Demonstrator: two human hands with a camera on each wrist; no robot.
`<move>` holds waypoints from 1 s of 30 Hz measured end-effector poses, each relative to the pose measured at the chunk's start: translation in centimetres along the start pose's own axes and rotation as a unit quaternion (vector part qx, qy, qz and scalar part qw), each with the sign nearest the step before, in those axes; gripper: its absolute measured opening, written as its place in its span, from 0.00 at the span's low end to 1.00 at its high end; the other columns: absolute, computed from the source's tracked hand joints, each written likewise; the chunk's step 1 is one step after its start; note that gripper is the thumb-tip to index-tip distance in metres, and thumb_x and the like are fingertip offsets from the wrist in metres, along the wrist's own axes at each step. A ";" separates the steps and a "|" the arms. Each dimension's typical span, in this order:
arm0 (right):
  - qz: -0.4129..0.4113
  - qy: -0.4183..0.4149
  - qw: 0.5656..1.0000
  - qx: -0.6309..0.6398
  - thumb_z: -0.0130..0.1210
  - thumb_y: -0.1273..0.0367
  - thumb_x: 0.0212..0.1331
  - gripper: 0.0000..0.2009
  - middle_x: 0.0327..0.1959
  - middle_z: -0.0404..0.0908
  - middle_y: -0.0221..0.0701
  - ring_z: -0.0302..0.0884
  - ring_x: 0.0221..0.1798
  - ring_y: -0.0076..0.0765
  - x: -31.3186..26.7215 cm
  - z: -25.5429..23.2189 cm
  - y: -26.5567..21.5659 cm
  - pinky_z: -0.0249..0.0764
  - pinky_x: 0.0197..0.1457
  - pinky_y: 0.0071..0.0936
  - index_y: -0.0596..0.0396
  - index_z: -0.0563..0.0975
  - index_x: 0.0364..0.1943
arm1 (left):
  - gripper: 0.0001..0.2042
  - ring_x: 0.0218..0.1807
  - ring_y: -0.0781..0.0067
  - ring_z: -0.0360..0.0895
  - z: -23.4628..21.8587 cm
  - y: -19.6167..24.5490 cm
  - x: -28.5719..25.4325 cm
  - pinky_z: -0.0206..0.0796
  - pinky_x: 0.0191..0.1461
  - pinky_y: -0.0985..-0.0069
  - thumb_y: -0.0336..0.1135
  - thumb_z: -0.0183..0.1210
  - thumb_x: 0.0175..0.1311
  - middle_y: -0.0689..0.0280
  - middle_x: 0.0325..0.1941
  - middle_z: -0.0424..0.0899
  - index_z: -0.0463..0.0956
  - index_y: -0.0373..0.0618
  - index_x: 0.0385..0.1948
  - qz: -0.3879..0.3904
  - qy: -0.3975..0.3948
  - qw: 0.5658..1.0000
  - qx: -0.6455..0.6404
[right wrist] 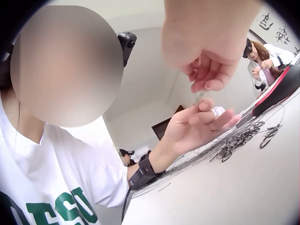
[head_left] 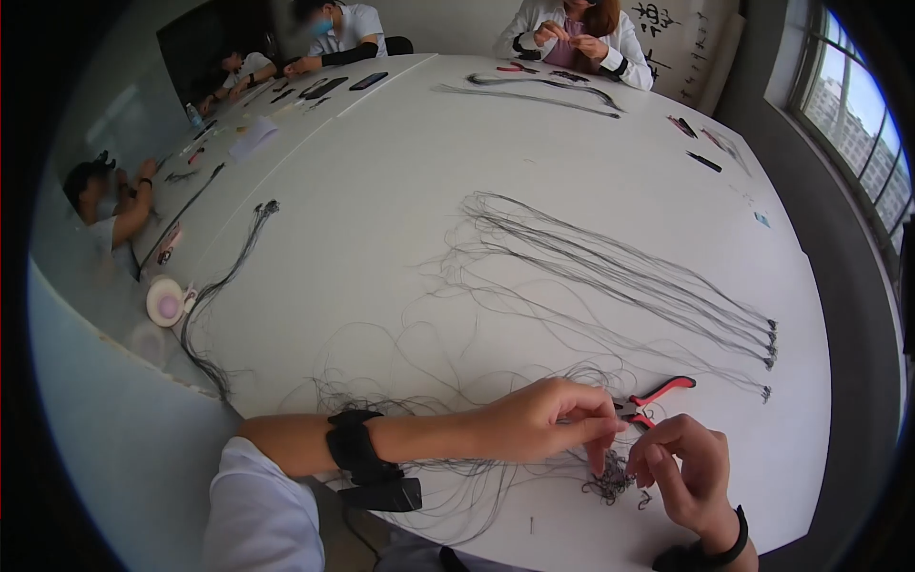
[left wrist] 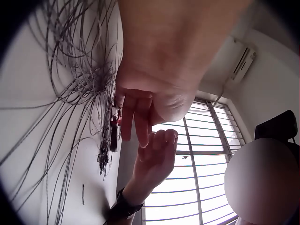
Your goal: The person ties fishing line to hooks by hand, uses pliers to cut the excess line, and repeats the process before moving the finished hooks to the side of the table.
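Note:
My left hand [head_left: 558, 419] reaches across the front of the table, fingers bent downward. Facing it, my right hand [head_left: 691, 467] has its thumb and fingers curled close together. In the right wrist view a short thin strand [right wrist: 200, 97] spans the two sets of fingertips, pinched at both ends. Beneath the hands lies a clump of curled dark wire ends [head_left: 608, 481], partly hidden by fingers. Long loose wires [head_left: 457, 486] trail from there to the left, under my left forearm. Pliers [head_left: 664, 389] with red and black handles lie just beyond the hands.
A long bundle of dark wires [head_left: 610, 272] with knotted ends stretches over the middle of the table. Another bundle [head_left: 233, 272] lies at the left, near a round white and pink object [head_left: 167, 303]. Other people sit around the far and left edges, with tools and phones before them.

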State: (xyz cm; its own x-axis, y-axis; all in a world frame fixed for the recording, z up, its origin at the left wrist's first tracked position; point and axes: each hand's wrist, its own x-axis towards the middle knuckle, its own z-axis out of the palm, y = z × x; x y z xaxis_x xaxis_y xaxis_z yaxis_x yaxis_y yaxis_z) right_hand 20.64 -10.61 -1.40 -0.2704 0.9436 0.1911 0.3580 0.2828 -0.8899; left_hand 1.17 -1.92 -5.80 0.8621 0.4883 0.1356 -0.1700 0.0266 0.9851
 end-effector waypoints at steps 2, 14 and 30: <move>0.047 0.075 0.992 0.084 0.44 0.75 0.63 0.06 0.19 0.76 0.32 0.70 0.19 0.21 -0.1 -0.4 0.3 0.66 0.23 0.18 0.63 0.69 0.29 | 0.10 0.42 0.72 0.81 0.0 1.2 -0.1 0.67 0.56 0.72 0.31 0.46 0.70 0.65 0.30 0.80 0.73 0.35 0.34 -0.125 -0.023 0.991 -0.035; 0.101 0.168 0.968 0.157 0.42 0.70 0.69 0.09 0.20 0.70 0.29 0.67 0.17 0.19 0.9 -0.9 1.2 0.63 0.20 0.16 0.59 0.68 0.31 | 0.10 0.48 0.67 0.78 -0.9 1.9 -0.2 0.69 0.52 0.74 0.28 0.48 0.66 0.54 0.45 0.81 0.77 0.35 0.28 -0.093 -0.036 0.984 -0.146; 0.083 0.101 0.961 -0.242 0.50 0.79 0.56 0.02 0.20 0.75 0.36 0.72 0.17 0.34 0.8 -2.0 3.0 0.67 0.23 0.25 0.59 0.71 0.30 | 0.10 0.60 0.57 0.72 -1.5 1.9 -0.1 0.69 0.57 0.69 0.33 0.42 0.71 0.50 0.56 0.74 0.69 0.43 0.28 -0.075 0.093 0.922 -0.367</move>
State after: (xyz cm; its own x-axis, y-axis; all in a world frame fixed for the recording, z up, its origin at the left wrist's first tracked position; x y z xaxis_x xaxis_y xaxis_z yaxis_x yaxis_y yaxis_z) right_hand 23.24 -8.65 -3.08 -0.0116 0.9828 0.1841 0.7684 0.1266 -0.6273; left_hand 0.03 -0.57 -4.14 0.8170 0.5703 -0.0850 -0.3914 0.6568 0.6446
